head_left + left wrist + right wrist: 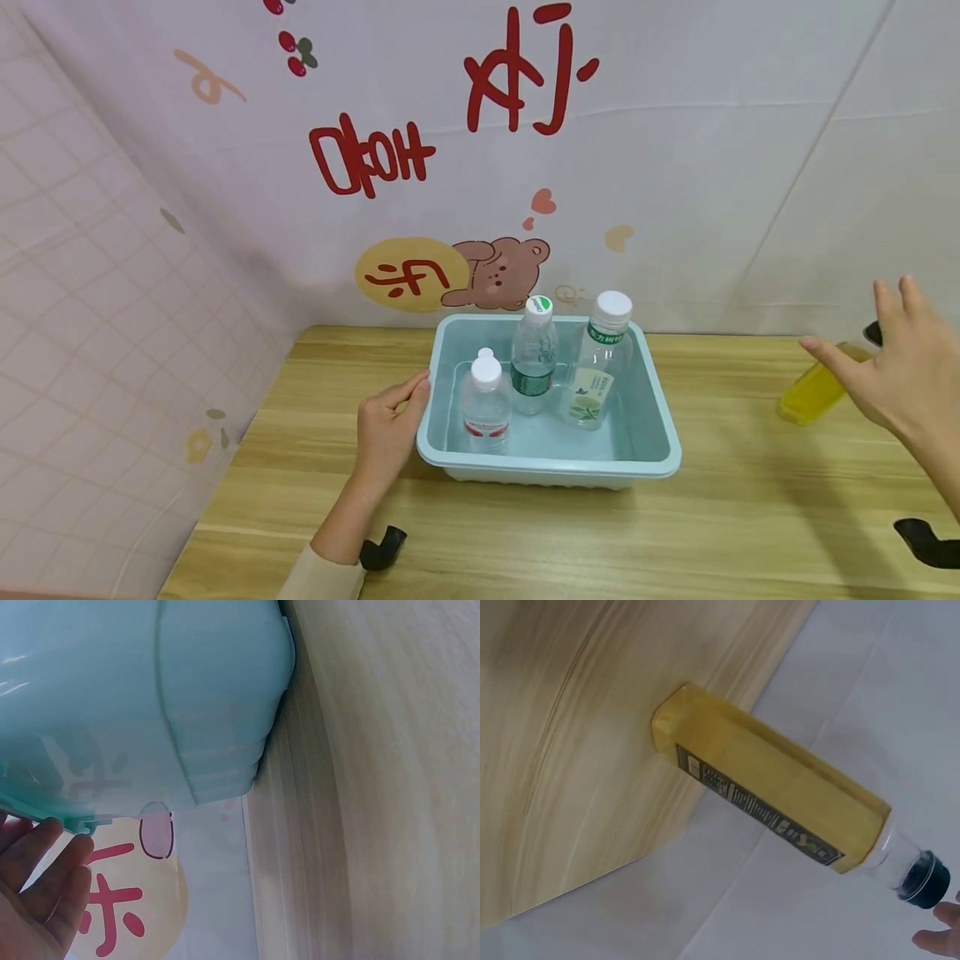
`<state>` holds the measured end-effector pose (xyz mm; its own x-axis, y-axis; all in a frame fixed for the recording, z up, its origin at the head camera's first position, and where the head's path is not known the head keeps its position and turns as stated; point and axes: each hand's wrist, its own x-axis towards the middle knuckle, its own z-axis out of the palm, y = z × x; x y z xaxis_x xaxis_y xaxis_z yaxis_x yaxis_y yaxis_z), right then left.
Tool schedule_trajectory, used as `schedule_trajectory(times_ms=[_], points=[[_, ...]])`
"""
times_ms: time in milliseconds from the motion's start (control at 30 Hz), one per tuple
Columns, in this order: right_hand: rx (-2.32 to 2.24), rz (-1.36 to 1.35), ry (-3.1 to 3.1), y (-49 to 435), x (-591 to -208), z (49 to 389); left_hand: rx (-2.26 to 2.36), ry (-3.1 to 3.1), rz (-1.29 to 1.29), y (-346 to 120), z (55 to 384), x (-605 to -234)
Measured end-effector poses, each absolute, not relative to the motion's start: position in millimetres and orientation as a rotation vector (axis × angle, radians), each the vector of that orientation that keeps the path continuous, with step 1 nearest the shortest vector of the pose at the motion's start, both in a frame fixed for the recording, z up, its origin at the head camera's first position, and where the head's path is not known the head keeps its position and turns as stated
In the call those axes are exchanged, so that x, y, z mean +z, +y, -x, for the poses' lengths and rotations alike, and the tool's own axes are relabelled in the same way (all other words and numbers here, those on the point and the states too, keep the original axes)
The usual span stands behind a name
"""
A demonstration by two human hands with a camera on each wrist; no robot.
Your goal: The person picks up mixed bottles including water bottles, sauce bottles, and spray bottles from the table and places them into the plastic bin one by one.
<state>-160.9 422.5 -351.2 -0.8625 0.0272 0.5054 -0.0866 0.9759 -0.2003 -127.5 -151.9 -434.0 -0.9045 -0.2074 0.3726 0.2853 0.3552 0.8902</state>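
Observation:
A light blue plastic basin (551,467) sits on the wooden table. My left hand (392,423) pinches its left rim between thumb and fingers; the left wrist view shows those fingers (56,877) at the rim's edge. Off to the right, my right hand (903,367) is spread, fingers extended, holding nothing. Behind it stands a bottle of yellow oil (813,393), partly covered by the hand. In the right wrist view the oil bottle (780,784) shows a dark label and black cap, with fingertips (937,941) near the cap, apparently not touching.
Inside the basin stand a small red-labelled bottle (486,408), a green-labelled bottle (532,358) and a larger clear bottle (592,375). Another white cap (485,353) peeks out behind the small one. A printed cloth wall (697,208) borders the table's back; another covers the left side.

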Motion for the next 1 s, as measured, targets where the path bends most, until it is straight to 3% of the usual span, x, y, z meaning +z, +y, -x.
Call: schedule_trajectory(times_ms=[433,833,1000], points=[[0.679,0.260,-2.678,447,-365,167,-1.595,-2.196,0.087,-150,129,-431],[0.959,0.506,-2.391,450,-384,166,-1.591,-2.196,0.077,-150,128,-430],[1.060,0.430,-2.348,456,-389,162,-1.588,-2.189,0.081,-150,127,-430]])
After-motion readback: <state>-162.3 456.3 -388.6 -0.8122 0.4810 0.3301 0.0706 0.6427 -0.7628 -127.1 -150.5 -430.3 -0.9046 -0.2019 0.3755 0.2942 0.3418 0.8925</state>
